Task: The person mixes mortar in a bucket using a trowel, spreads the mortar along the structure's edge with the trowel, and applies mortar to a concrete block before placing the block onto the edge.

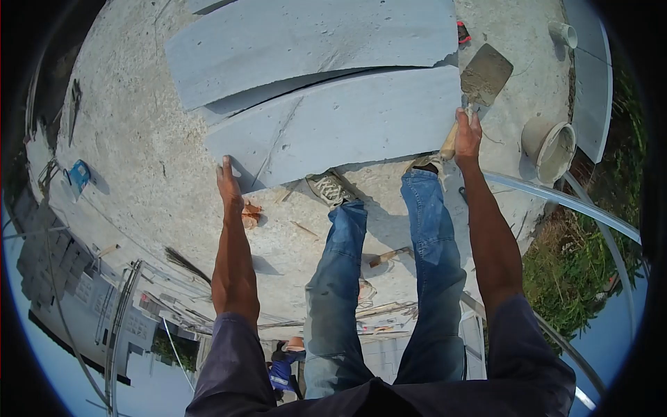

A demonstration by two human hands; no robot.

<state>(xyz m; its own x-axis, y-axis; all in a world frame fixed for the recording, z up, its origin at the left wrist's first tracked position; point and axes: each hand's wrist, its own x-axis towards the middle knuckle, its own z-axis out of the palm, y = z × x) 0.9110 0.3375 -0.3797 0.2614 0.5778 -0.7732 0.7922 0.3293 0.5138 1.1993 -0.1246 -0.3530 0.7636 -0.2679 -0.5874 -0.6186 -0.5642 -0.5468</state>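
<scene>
A long light-grey concrete block [347,125] lies across in front of me, its near edge over the toe of my shoe [330,189]. My left hand [228,182] grips the block's left end, fingers straight along it. At the right end, my right hand [469,135] has its fingers closed around the wooden handle of a trowel [487,75], against the block's edge. The mortar-smeared trowel blade points away from me. Just beyond is a second grey block [313,48], with a dark gap between the two. Whether the near block is lifted I cannot tell.
A mortar-crusted bucket [549,149] stands at right, near a white pipe stub [563,34] and a metal rail [563,201]. A blue tool [78,175] lies left on the concrete floor. Orange brick pieces [251,214] are below my left hand. Behind me is another person [283,368].
</scene>
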